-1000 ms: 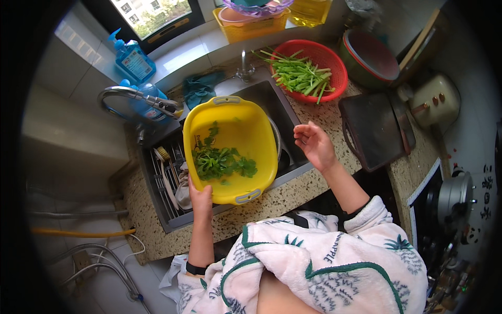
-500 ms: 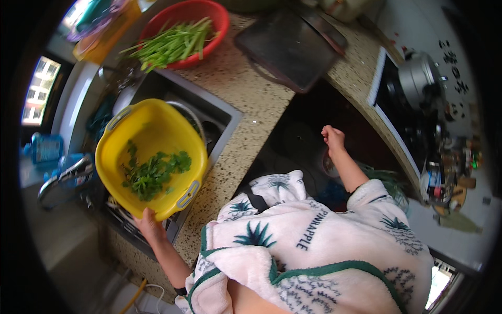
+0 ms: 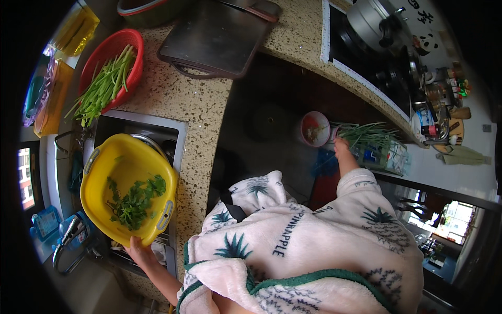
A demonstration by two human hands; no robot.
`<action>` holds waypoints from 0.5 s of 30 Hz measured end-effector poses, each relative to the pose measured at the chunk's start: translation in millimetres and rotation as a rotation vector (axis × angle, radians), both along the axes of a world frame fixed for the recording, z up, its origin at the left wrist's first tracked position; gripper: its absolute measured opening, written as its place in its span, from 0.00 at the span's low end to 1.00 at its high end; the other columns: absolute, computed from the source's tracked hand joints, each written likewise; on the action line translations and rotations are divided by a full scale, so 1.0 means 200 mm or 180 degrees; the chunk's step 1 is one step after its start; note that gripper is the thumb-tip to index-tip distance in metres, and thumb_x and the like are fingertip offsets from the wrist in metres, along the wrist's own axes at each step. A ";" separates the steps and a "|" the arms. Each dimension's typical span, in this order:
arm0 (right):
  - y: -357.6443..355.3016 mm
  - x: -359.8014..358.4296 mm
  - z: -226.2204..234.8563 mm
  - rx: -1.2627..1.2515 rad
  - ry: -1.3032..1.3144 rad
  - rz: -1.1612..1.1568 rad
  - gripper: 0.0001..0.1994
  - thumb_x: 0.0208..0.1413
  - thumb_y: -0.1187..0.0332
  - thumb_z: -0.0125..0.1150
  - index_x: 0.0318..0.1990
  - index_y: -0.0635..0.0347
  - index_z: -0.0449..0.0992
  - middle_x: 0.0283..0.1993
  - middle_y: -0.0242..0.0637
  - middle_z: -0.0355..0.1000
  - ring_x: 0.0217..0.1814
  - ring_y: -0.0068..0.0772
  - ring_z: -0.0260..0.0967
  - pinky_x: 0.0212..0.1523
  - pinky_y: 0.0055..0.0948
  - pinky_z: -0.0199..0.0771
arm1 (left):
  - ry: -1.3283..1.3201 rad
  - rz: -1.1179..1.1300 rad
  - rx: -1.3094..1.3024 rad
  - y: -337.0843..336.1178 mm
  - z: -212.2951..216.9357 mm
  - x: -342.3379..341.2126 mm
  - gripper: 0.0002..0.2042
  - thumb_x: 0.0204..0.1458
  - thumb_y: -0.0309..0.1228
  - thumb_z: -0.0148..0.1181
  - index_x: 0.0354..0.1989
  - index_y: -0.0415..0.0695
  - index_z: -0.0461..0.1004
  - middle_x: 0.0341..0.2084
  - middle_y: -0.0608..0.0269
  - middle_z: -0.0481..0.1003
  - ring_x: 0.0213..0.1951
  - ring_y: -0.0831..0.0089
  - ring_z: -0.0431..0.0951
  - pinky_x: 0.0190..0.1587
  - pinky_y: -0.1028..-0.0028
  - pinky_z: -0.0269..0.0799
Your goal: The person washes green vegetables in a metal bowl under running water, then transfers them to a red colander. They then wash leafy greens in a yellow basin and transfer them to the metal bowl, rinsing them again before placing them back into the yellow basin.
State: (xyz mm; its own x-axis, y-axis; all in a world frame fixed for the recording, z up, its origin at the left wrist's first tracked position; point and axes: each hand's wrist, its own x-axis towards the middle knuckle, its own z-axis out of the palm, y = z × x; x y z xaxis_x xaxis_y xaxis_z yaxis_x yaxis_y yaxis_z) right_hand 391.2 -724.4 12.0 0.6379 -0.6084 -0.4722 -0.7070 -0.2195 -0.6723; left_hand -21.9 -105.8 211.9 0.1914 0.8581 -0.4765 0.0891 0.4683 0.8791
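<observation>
A yellow basin (image 3: 94, 204) is tilted over the sink, with leafy green herbs (image 3: 130, 209) lying in it. My left hand (image 3: 141, 252) grips its near rim, the fingers partly hidden beneath. My right hand (image 3: 342, 150) is stretched low to the right, its fingers curled. What they hold, if anything, I cannot make out. Close beside that hand are a bundle of long green onions (image 3: 371, 134) and a round pink-rimmed bin (image 3: 315, 129) with scraps inside.
The sink (image 3: 180, 138) is set in a speckled counter (image 3: 196, 110). A red colander (image 3: 137, 73) of cut green stems stands behind it. A dark cutting board (image 3: 214, 39) reaches the counter edge. On the right are a stove (image 3: 361, 68) and a metal pot (image 3: 371, 21).
My view has turned to the right. The yellow basin stays in my left hand. My right hand, a fist over the dark floor before, is now beside the green onions and the bin.
</observation>
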 end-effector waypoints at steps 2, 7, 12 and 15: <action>-0.06 0.00 -0.02 -0.0127 0.0634 -0.0197 0.11 0.49 0.68 0.54 0.41 0.54 0.71 0.33 0.35 0.70 0.30 0.30 0.65 0.33 0.31 0.63 | -0.0004 -0.0020 -0.0035 0.01 0.00 -0.01 0.33 0.40 0.21 0.50 0.61 0.45 0.53 0.51 0.55 0.63 0.47 0.60 0.71 0.42 0.61 0.76; -0.10 0.04 0.01 0.0558 0.0275 -0.0657 0.16 0.48 0.76 0.49 0.46 0.52 0.70 0.39 0.34 0.71 0.41 0.32 0.69 0.37 0.31 0.70 | 0.0000 0.0025 0.0031 -0.01 0.01 -0.02 0.32 0.41 0.21 0.50 0.60 0.44 0.55 0.49 0.56 0.65 0.46 0.61 0.72 0.41 0.62 0.76; 0.18 0.17 0.18 0.0844 -0.0207 0.0522 0.13 0.48 0.67 0.61 0.43 0.55 0.76 0.37 0.34 0.75 0.35 0.27 0.73 0.35 0.24 0.73 | -0.0105 0.0005 0.0046 -0.03 -0.01 -0.02 0.30 0.42 0.19 0.49 0.59 0.44 0.57 0.45 0.57 0.68 0.43 0.63 0.73 0.41 0.64 0.75; 0.69 0.27 0.39 0.1026 -0.0313 0.1566 0.12 0.54 0.67 0.56 0.44 0.59 0.75 0.38 0.34 0.76 0.35 0.20 0.72 0.30 0.17 0.69 | 0.0095 0.0436 0.0323 -0.05 -0.02 -0.03 0.28 0.42 0.17 0.48 0.57 0.43 0.58 0.40 0.59 0.69 0.36 0.67 0.72 0.37 0.69 0.72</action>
State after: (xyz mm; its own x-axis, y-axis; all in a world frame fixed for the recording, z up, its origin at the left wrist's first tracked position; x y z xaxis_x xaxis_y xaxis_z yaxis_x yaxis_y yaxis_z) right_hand 445.4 -587.1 91.0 0.8586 -0.0662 -0.5083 -0.5050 -0.2795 -0.8166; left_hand -27.4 -115.7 207.1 0.0564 0.9192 -0.3897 0.0571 0.3867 0.9205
